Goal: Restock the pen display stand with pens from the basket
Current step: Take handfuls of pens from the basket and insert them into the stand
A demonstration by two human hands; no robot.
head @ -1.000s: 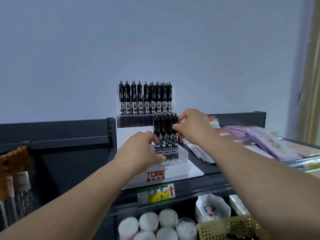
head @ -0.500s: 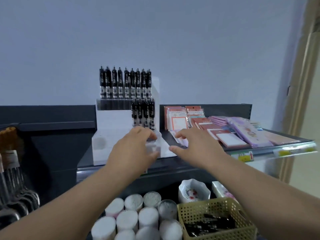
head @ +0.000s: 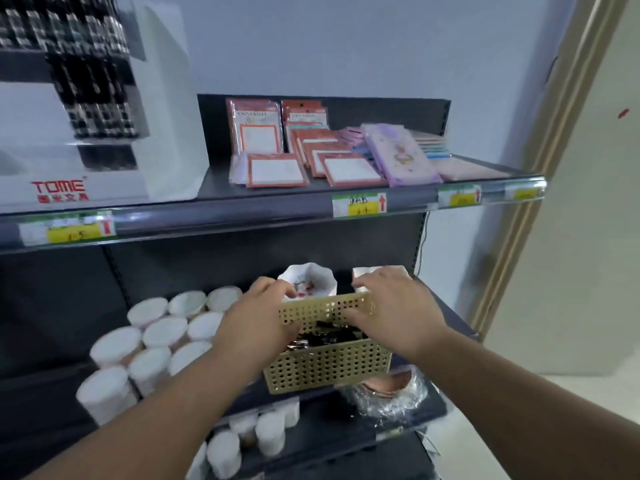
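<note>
The left hand [head: 256, 320] hung over the left rim of the basket [head: 325, 365], fingers curled narrow and dipping toward the contents; whether it pinched anything could not be told, since the hand hid its own fingertips. The right hand [head: 391, 310] spread wide over the basket's right rear corner, palm down, holding nothing visible.

In the head view, the only one, the basket stood on the lower shelf, its perforated front wall facing the camera. Inside it lay a dark tangle of pens [head: 329, 336], blurred and partly covered by both hands. The pen display stand [head: 104, 168] sat on the shelf above the basket and well to its left, with rows of black pens already upright in it. Just behind the basket stood a small white dish [head: 311, 282]; left of the basket, a cluster of white round tubs [head: 162, 332].

To do this step well, the person probably needed to steady the light basket with one hand and gather several pens lying parallel, tips aligned, so they would drop cleanly into the stand's slots.
</note>
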